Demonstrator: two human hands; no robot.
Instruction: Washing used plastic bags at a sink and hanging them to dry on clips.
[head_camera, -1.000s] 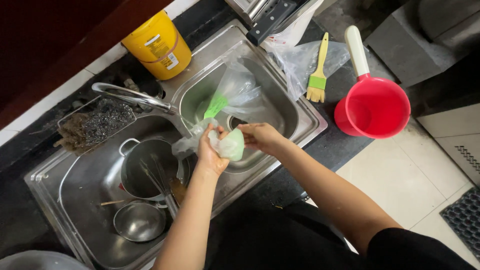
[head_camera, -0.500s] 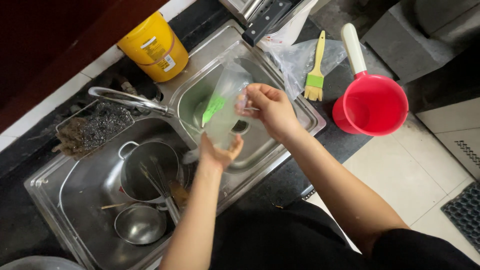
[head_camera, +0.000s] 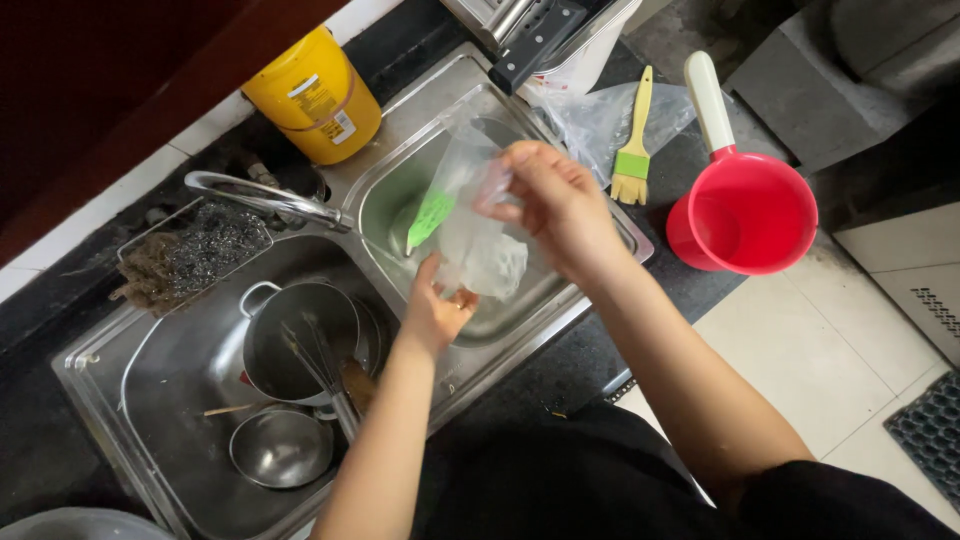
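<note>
- A clear plastic bag (head_camera: 478, 235), wrinkled and see-through, hangs over the right-hand basin (head_camera: 385, 190) of a steel double sink, held between both hands.
- The right hand (head_camera: 560, 205) pinches the bag's upper edge, fingers closed on the plastic, the arm reaching in from the near right.
- The left hand (head_camera: 437, 305) cups the bag from below, palm up and fingers closed loosely on its lower end, just above the sink's near rim.
- Behind the bag, inside that basin, lies a green-tipped utensil (head_camera: 428, 218); what kind it is cannot be made out.
- A curved steel tap (head_camera: 262, 196) rises from the far rim and reaches over the divide between the two basins.
- The left basin (head_camera: 140, 385) holds a steel pot (head_camera: 285, 335) with utensils standing in it, and a smaller steel bowl (head_camera: 280, 448) near its front.
- On the far left edge of the sink sits a wire tray (head_camera: 190, 245) with steel-wool scrubbers and dark fibres.
- A yellow tub (head_camera: 315, 95) stands on the dark tabletop behind the tap, near the far edge.
- To the right of the sink, on the tabletop, a yellow-handled brush (head_camera: 634, 150) with a green band rests on another clear bag (head_camera: 600, 120).
- A red dipper (head_camera: 745, 210) with a white handle sits at the tabletop's right edge, well apart from the hands.
- Pale floor tiles (head_camera: 820, 350) show beyond.
</note>
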